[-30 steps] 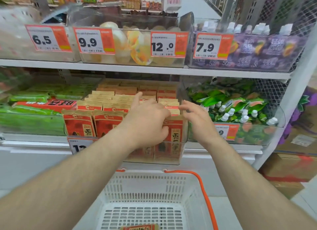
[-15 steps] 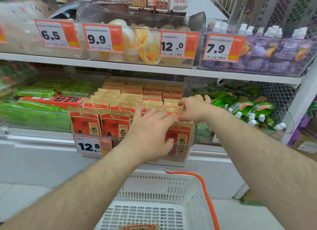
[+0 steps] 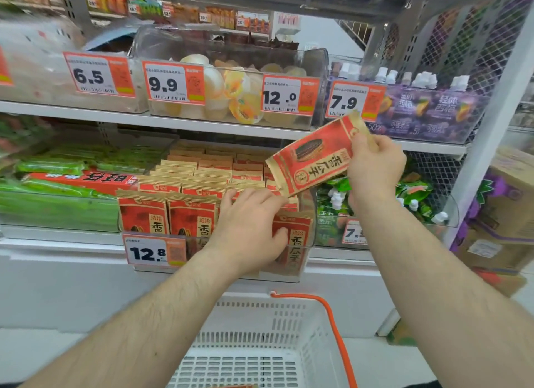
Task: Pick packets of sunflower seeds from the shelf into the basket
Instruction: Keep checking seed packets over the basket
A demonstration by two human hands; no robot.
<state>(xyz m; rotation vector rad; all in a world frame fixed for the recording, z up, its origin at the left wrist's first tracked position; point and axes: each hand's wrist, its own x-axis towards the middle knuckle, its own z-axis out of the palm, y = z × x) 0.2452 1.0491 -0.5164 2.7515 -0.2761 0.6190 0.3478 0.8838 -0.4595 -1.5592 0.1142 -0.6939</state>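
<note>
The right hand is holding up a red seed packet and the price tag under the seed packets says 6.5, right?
Not quite. The head view shows the price tag under the seed packets says 12.8; the 6.5 tag is on the shelf above. The rest is right: the right hand is holding up a red seed packet.

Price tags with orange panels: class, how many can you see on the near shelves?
6: on the upper shelf 6.5, 9.9, 12.0, 7.9; below, 12.8 and one half hidden behind the right forearm. Others may be hidden.
</note>
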